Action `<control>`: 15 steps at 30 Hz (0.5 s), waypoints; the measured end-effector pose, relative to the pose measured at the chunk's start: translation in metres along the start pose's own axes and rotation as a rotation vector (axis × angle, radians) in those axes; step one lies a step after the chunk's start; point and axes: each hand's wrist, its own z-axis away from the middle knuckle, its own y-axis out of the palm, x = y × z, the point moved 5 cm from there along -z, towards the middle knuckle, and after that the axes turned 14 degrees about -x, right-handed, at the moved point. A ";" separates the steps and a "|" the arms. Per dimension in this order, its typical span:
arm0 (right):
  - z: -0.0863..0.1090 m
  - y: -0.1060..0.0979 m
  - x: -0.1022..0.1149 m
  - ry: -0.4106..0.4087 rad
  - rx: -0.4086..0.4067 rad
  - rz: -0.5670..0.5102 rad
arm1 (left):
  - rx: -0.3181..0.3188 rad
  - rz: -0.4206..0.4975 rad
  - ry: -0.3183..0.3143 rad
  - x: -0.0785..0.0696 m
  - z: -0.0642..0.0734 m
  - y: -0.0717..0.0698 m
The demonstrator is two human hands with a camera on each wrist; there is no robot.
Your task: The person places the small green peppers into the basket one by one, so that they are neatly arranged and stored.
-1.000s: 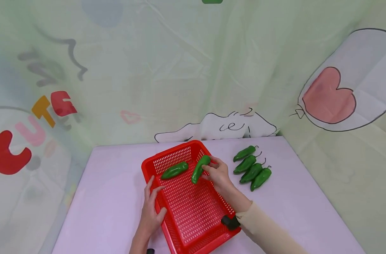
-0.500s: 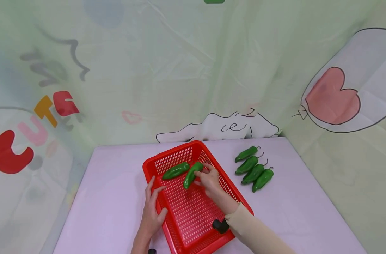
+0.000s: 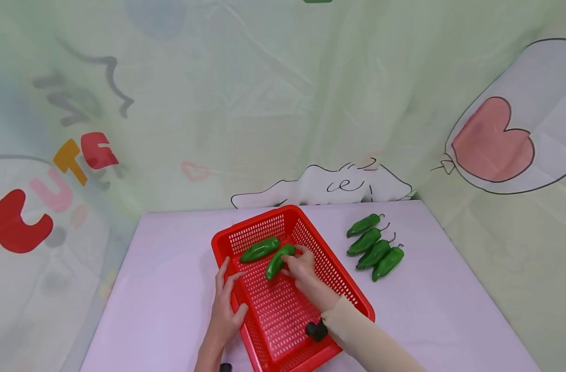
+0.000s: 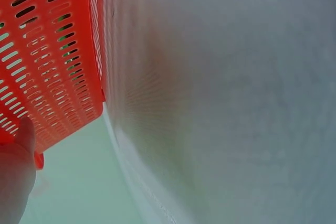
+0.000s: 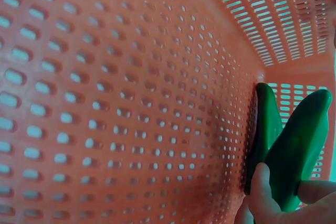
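My right hand (image 3: 300,264) pinches a long green pepper (image 3: 279,262) low inside the red plastic basket (image 3: 245,330), thumb on one side and fingers on the other. In the right wrist view this pepper (image 5: 299,150) slants up from the fingertips and overlaps a second one behind it. That second green pepper (image 3: 260,249) lies on the basket floor near the far end. At the basket's left side, my left hand (image 3: 226,310) holds the rim with spread, bent fingers. The left wrist view shows one finger (image 4: 23,140) against the outside of the perforated wall (image 4: 47,66).
Several green peppers (image 3: 375,252) with stems lie in a slanting row on the table, right of the basket. A pale cloth covers the table (image 3: 171,289). Printed fabric (image 3: 264,103) hangs behind and at both sides.
My right hand has moved left and down with its pepper, bringing it lower into the basket beside the other one. The left hand stays at the rim. The view has shifted slightly.
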 end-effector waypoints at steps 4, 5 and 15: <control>-0.003 0.005 -0.003 0.004 -0.011 0.003 | -0.001 0.001 0.002 0.001 0.000 0.000; -0.003 0.007 -0.004 0.004 -0.010 0.006 | -0.002 0.002 0.000 0.001 0.000 -0.001; -0.008 0.018 -0.011 -0.027 -0.062 0.066 | -0.006 0.007 0.011 0.000 0.000 0.001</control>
